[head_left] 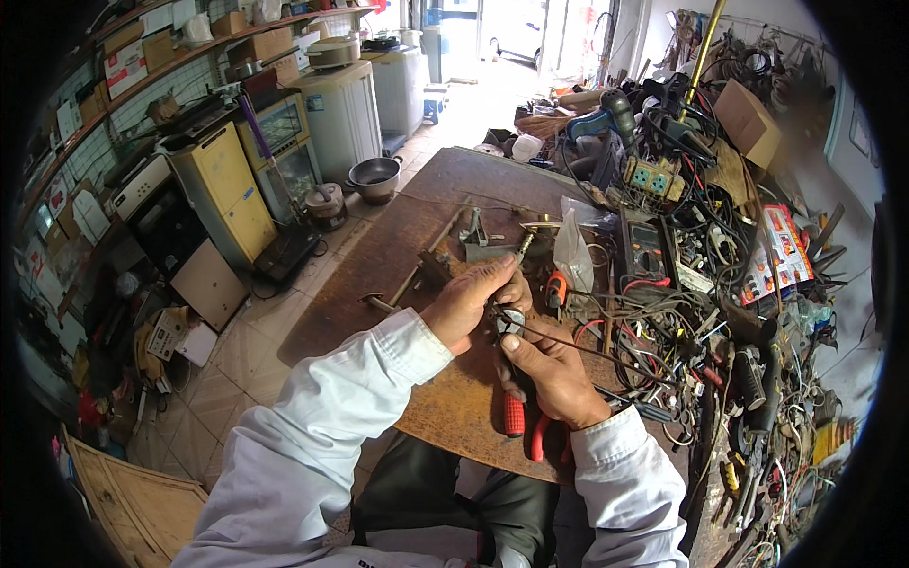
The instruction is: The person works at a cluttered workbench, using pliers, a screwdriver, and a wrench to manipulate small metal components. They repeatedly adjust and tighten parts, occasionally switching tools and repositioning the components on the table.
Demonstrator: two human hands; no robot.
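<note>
Above the near half of the rusty metal-topped table, my two hands meet. My left hand is closed, thumb on top, around a thin metal fitting whose brass-coloured end sticks out beyond the fingers. Just to its right, my right hand grips pliers with red handles. The pliers' metal jaws are near the left fingertips, on or against a dark cable trailing right. Fingers hide what exactly the jaws bite. Beside the pliers is a red ribbed handle of a tool, partly covered.
On the table's far side are an orange-and-black tool, a clear plastic bag and a metal bracket. A multimeter and heaped wires and tools crowd the right. A dark pan and appliances stand left.
</note>
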